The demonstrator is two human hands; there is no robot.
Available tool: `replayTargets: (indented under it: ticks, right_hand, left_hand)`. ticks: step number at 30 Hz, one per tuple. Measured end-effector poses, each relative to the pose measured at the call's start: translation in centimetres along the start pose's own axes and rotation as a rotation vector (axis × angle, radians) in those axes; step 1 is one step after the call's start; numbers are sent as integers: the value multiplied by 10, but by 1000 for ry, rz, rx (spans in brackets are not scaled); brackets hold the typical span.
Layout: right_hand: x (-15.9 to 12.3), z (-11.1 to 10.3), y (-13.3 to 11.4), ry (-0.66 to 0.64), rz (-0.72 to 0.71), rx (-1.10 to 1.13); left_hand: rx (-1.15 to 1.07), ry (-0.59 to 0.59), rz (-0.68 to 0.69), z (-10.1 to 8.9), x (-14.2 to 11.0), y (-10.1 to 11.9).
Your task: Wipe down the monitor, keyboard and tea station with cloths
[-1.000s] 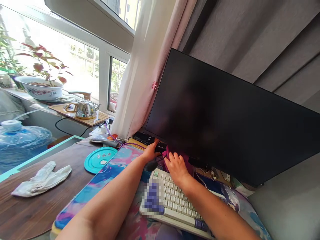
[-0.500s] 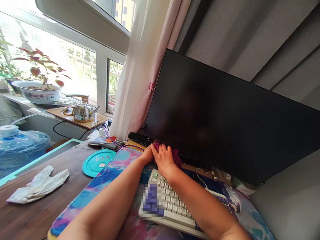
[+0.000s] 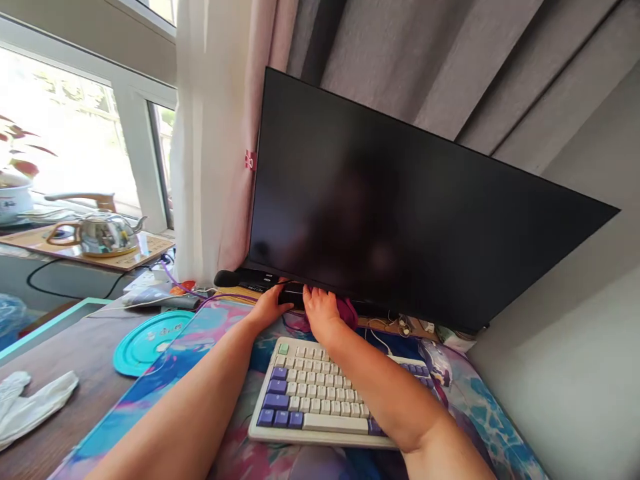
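Note:
My left hand [image 3: 269, 307] is at the lower left of the black monitor [image 3: 410, 200]. Its thumb lies in front of a long black bar [image 3: 295, 295] under the screen and its fingers go over the top, gripping it. Close by on the right, my right hand [image 3: 321, 312] presses a magenta cloth [image 3: 349, 312] against the same bar; part of the cloth is hidden under the palm. Below both hands sits a white and purple keyboard [image 3: 315, 393], partly covered by my right forearm.
A colourful desk mat [image 3: 165, 393] lies under the keyboard. To the left are a turquoise lid [image 3: 150, 343], a white glove-like cloth [image 3: 45, 407] and a shiny kettle [image 3: 107, 233] on a board. Cables and small items [image 3: 405, 325] sit beneath the monitor. A grey curtain [image 3: 390, 60] hangs behind.
The view has swung right. My hands, close together on the cloth before, are now apart: the left has moved onto the black bar, while the right stays with the cloth.

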State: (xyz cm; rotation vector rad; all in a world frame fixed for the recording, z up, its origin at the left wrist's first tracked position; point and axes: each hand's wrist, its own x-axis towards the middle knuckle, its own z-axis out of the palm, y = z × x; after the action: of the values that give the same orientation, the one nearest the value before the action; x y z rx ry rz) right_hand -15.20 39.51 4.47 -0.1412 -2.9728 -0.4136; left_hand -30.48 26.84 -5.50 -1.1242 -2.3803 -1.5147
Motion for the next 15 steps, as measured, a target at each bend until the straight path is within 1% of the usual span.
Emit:
replayTargets:
  ticks: [2, 5, 11, 13, 15]
  right_hand:
    - [-14, 4, 23, 10, 50, -38]
    - [-36, 11, 60, 36, 142, -93]
    - [-72, 37, 136, 76, 325, -147]
    - [-83, 43, 154, 91, 360, -225]
    - [-94, 45, 166, 96, 370, -301]
  left_hand:
    - [4, -27, -28, -2, 0, 2]
    - [22, -30, -45, -4, 1, 5]
    - [48, -34, -53, -6, 0, 9]
    - [48, -35, -52, -6, 0, 8]
    - [41, -44, -33, -6, -1, 8]
